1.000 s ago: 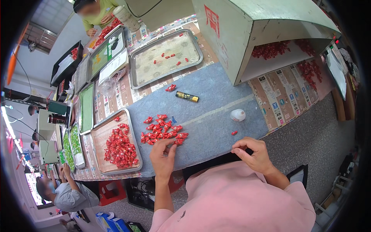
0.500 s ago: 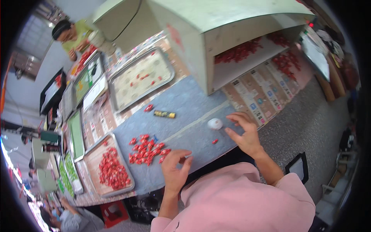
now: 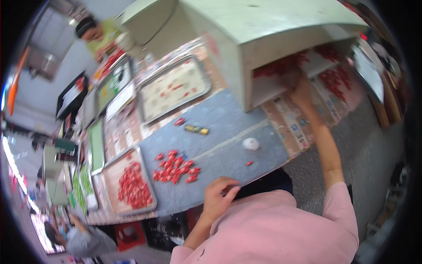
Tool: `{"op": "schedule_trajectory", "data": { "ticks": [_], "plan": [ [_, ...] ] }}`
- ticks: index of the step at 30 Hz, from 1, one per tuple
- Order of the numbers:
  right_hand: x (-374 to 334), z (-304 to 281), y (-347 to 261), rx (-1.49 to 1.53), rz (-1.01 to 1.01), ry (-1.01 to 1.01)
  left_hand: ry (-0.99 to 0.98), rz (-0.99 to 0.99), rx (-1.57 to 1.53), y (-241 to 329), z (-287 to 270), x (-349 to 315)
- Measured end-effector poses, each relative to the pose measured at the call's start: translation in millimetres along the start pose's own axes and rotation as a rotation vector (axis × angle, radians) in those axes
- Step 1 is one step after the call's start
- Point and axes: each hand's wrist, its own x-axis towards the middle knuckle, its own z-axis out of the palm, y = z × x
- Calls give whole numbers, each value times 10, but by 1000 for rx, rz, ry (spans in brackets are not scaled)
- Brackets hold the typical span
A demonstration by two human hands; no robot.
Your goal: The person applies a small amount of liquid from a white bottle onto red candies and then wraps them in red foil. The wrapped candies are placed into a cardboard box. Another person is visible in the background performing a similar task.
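My right hand (image 3: 300, 86), blurred, reaches into the opening of the pale cabinet (image 3: 246, 79), beside small red pieces (image 3: 277, 68) inside it; its fingers are smeared. At the near table edge, my left hand (image 3: 220, 193) is loosely curved, thumb and fingers apart, with nothing visible between them. Ahead of it on the blue-grey mat (image 3: 220, 152) lies a loose group of small glossy red pieces (image 3: 175, 167). A white rounded object (image 3: 251, 143) and a single small red piece (image 3: 249, 163) rest farther right. Beyond the group is a black-and-yellow tube (image 3: 196, 130) near another red piece (image 3: 179, 122).
A metal tray (image 3: 154, 200) heaped with red pieces stands left. A larger pale tray (image 3: 145, 115) with a few pieces lies farther back. More red pieces (image 3: 335, 81) sit right of the cabinet opening. A person in yellow (image 3: 103, 37) works at the far left.
My right hand has moved from beside the white rounded object, up and away into the cabinet opening. My left hand has drawn back from the red group toward the table edge. The view has shifted slightly.
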Motion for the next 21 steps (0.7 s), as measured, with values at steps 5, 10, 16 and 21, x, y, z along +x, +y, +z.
{"op": "schedule_trajectory", "data": {
  "ticks": [5,10,16,21],
  "plan": [
    [747,391,557,-310,-329,307,-54,-105,-48,67,32,-121],
    [1080,502,1020,-569,-147,368,60,-101,-36,4,-59,-193],
    [1106,809,1275,-316,95,307,222,-81,70,-85,-186,-145],
    [1122,574,995,-9,112,233,285,-48,-37,-193,-58,12]
  ]
}}
